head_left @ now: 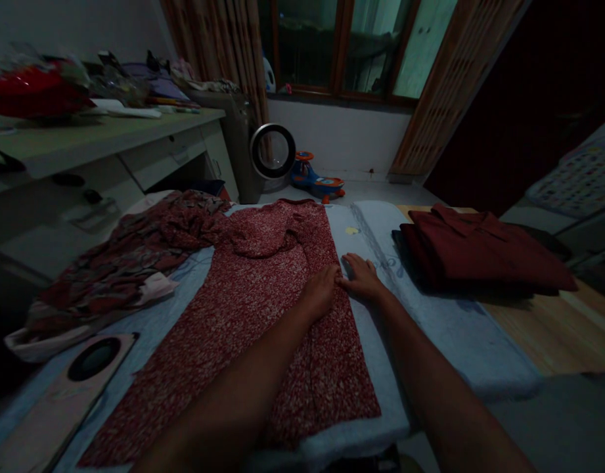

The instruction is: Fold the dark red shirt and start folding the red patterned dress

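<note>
A red dress (pixel 267 295) with a fine pale speckle lies spread on the bed, its neckline at the far end and one sleeve folded across the upper part. My left hand (pixel 322 291) rests on it near the right edge, fingers together and curled onto the cloth. Just to the right, my right hand (pixel 362 278) has its fingers stretched forward and apart over the pale blue bed cover (pixel 430 335). Its thumb reaches toward my left fingertips at the dress's edge. Exactly how much fabric the left fingers grip is hidden.
Rumpled patterned cloth (pixel 149 243) lies on the left, with a phone-like pale board with a dark oval (pixel 60 407) nearer me. Folded dark red clothes (pixel 479 249) are stacked on the right. Beyond stand a ride-on toy (pixel 314 177), an open washer door (pixel 272 151) and a cluttered desk (pixel 134 135).
</note>
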`<state>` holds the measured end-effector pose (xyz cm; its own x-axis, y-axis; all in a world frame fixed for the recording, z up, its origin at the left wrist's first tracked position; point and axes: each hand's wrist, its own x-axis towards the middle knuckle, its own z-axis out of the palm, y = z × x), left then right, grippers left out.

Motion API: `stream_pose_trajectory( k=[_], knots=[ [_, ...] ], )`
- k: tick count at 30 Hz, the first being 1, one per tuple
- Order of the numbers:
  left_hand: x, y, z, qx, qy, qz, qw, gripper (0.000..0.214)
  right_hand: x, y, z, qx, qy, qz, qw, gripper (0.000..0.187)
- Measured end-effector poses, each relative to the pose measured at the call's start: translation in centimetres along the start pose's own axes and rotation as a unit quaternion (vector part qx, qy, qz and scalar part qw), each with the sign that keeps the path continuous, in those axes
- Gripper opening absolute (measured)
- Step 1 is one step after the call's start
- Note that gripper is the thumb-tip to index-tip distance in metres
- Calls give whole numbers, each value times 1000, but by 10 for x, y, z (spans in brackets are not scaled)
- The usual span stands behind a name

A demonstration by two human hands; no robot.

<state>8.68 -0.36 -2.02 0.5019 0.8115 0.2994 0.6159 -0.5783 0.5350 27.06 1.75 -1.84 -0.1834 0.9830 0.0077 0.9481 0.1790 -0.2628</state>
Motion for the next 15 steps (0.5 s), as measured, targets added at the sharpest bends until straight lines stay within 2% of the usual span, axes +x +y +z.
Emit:
stream_pose_trajectory(
  k=[5,10,15],
  knots=[
    [2,-1,-3,17,-48,39,998,27,-28,-1,-3,8,-44,-9,999,93],
    [-1,4,-7,41,-44,52,997,24,-52,-5,-10,27,-68,-3,997,106],
    [-3,7,-8,59,-51,54,996,27,-60,-7,-14,42,-80,-13,996,112]
  ],
)
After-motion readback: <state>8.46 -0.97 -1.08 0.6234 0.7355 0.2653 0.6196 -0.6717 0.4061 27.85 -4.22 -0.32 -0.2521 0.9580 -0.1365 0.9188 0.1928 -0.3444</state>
